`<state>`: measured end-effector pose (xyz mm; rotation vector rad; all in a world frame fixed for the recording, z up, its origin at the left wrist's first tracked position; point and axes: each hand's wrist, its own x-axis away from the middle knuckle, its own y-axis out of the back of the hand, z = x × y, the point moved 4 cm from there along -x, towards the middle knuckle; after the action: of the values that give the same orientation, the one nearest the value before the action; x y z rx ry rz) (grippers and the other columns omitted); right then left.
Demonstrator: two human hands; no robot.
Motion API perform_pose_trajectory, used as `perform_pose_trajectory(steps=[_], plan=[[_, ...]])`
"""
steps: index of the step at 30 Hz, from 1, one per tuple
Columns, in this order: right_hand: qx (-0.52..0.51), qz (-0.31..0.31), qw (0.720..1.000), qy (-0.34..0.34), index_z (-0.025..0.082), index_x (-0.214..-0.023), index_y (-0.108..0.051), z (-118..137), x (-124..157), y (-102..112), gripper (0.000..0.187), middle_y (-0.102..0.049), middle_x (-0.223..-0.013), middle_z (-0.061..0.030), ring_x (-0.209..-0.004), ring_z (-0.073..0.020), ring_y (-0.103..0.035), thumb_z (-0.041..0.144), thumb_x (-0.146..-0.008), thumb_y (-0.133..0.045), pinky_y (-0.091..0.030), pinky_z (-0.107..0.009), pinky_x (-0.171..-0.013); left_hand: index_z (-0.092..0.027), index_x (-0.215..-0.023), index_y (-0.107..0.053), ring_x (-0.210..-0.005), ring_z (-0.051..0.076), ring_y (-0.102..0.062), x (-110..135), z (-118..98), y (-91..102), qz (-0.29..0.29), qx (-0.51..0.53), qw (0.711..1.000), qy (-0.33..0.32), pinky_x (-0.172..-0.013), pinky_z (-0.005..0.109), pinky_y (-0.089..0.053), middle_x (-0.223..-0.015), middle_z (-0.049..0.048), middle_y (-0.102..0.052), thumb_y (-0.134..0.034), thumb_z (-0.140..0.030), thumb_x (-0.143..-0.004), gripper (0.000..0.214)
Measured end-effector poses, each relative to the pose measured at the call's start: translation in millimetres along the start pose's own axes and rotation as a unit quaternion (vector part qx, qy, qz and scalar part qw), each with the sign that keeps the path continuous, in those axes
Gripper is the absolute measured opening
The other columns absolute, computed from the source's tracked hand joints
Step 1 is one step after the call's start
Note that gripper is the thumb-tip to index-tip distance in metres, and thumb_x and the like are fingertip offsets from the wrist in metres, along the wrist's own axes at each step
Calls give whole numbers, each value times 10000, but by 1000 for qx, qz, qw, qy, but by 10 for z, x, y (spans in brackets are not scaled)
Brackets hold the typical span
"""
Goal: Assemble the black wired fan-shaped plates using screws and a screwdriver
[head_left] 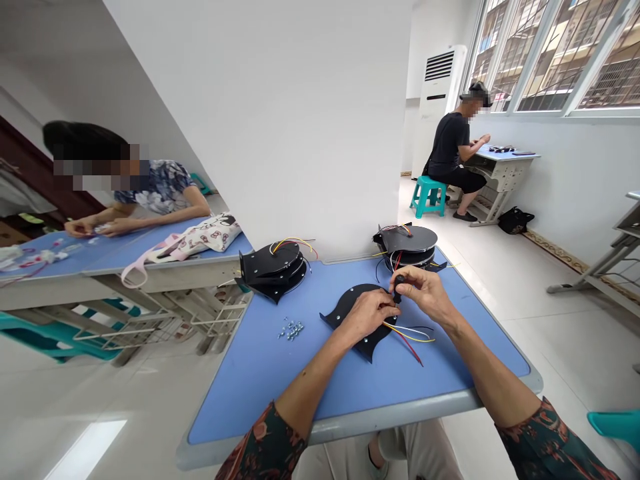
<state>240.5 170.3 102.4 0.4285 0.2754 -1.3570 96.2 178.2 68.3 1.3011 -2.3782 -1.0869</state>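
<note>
A flat black round plate (350,300) lies in the middle of the blue desk (280,373). My left hand (367,315) rests on the plate with its fingers curled onto it. My right hand (423,288) pinches a small black part (398,288) just above the plate's right edge. Red, yellow and white wires (413,337) trail from that part across the desk toward me. Several small silver screws (291,329) lie in a loose pile to the left of the plate.
Two stacks of black plates with wires stand at the desk's far edge, one at the left (274,265) and one at the right (407,243). A person (145,190) works at the neighbouring desk on the left. Another person (457,157) sits at a far desk by the window.
</note>
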Motion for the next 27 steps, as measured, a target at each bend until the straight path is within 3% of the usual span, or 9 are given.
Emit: perform_pose_trajectory(steps=[3, 6, 10, 15, 17, 21, 23, 27], plan=[[-60, 70, 996, -5, 181, -894, -705, 14, -2, -12, 384, -706, -774, -48, -710, -182, -621, 560, -839, -737, -519, -329, -685, -180, -813, -786, -848, 166, -655, 4, 19, 0, 7, 13, 1000, 1, -765, 239, -472, -903, 31, -724, -627, -244, -919, 201], [-73, 85, 994, 4, 172, -940, -712, 8, -1, -18, 377, -717, -803, -50, -717, -170, -630, 544, -878, -708, -517, -307, -676, -187, -822, -790, -857, 168, -657, 4, 26, -5, 9, 3, 1000, 0, -776, 243, -471, -915, 29, -726, -613, -243, -932, 216], [-6, 18, 999, 30, 186, -1032, -731, -3, 1, -18, 386, -726, -862, -56, -759, -174, -618, 543, -892, -691, -497, -307, -689, -188, -808, -785, -841, 169, -653, -2, 20, -15, -4, -24, 1000, 2, -796, 250, -469, -892, 27, -726, -611, -212, -932, 215], [99, -77, 991, 41, 198, -868, -746, -10, 6, 28, 293, -659, -735, -12, -642, -140, -523, 474, -795, -810, -442, -289, -619, -190, -773, -771, -837, 162, -649, -6, 20, -25, -18, -21, 1000, -3, -782, 242, -467, -894, 23, -726, -625, -199, -920, 208], [67, -53, 996, 29, 193, -865, -744, -21, 2, 39, 296, -670, -735, -19, -660, -150, -556, 484, -825, -779, -461, -295, -633, -186, -770, -770, -827, 161, -648, -2, 28, -20, -17, -10, 1000, 1, -763, 240, -466, -887, 23, -722, -644, -214, -910, 190], [-48, 68, 996, 17, 177, -954, -739, 3, 6, -7, 362, -706, -775, -42, -709, -173, -622, 528, -868, -725, -510, -314, -670, -185, -827, -783, -854, 167, -660, 12, 24, -10, 1, 24, 1000, 1, -769, 243, -472, -926, 26, -733, -656, -221, -897, 150], [-58, 82, 995, 22, 177, -1013, -733, 22, 12, -26, 373, -710, -806, -48, -728, -171, -624, 530, -898, -691, -511, -315, -685, -180, -816, -782, -857, 169, -660, 16, 15, -4, 3, 23, 1000, 0, -772, 245, -467, -918, 27, -733, -651, -217, -902, 161], [18, -14, 999, 41, 196, -1056, -711, 11, 9, -4, 378, -687, -827, -32, -735, -161, -594, 511, -852, -752, -482, -306, -679, -174, -788, -773, -819, 158, -646, 8, 7, -4, -7, -6, 1000, 1, -753, 242, -450, -880, 23, -721, -637, -177, -910, 183]])
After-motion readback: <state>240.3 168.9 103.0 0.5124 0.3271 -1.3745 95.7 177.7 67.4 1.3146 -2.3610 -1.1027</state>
